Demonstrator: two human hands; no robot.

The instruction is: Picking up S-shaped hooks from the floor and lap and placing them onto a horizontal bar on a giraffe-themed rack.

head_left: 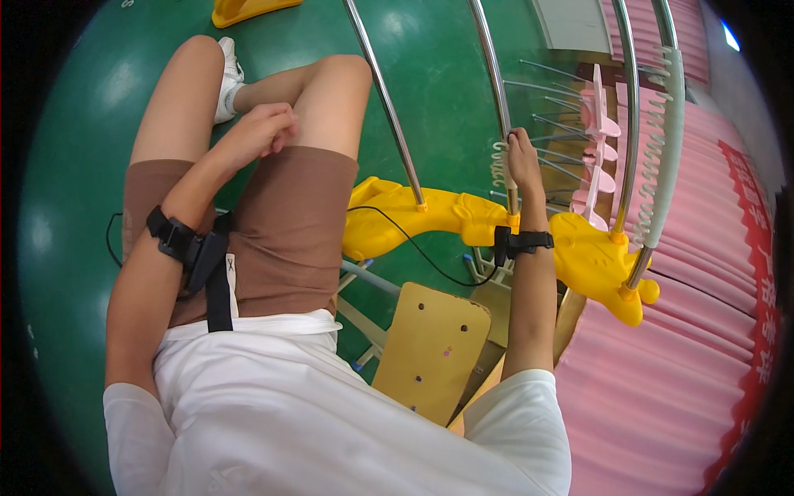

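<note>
My left hand (269, 130) rests over my thigh with its fingers curled loosely, and nothing shows in them. Out to the right, my right hand (523, 157) is closed round an upright metal pole (493, 70). Just beside and below its fingers, a pale spiral piece (499, 165) runs along the pole; how it is attached is hidden. This pole stands in a yellow giraffe-shaped plastic base (413, 213). A pale green sleeve with a similar toothed spiral edge (667, 149) covers a pole at the far right. Both my forearms wear black straps.
More metal poles (382, 95) rise from the yellow base. A yellow board (432, 351) lies beside my right side. Beyond the poles are pink plastic parts on metal rods (597, 124). Pink pleated cloth (645, 388) with a red banner (748, 248) covers the right. A black cable (430, 266) hangs below my right forearm.
</note>
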